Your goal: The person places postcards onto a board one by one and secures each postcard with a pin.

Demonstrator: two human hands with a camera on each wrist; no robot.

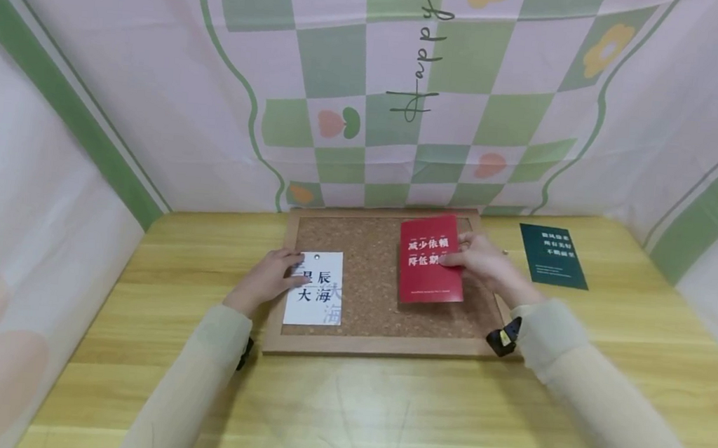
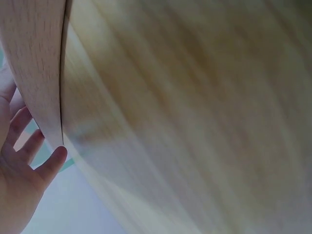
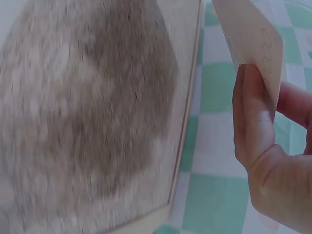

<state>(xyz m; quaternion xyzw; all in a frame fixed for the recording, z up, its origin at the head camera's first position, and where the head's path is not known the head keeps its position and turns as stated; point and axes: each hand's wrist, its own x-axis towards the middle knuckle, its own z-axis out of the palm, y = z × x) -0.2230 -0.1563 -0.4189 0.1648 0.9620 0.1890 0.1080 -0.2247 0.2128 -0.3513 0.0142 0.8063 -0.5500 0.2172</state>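
A cork board (image 1: 370, 281) with a wooden frame lies on the table. My right hand (image 1: 485, 262) pinches the right edge of a red card (image 1: 421, 278) with white characters, holding it over the board's right half. In the right wrist view the card's pale back (image 3: 256, 41) shows between thumb and fingers, raised off the cork. On the board's left side is a white card (image 1: 313, 312) with dark characters, a small pin (image 1: 316, 256) at its top. My left hand (image 1: 268, 277) rests at the board's left edge, fingertips on that card; other fingers touch the frame (image 2: 41, 73).
A dark green card (image 1: 555, 260) with white characters lies on the table (image 1: 370, 408) to the right of the board. Beside the right hand is a tiny object (image 1: 505, 252), too small to tell. A checkered cloth (image 1: 399, 115) hangs behind the board.
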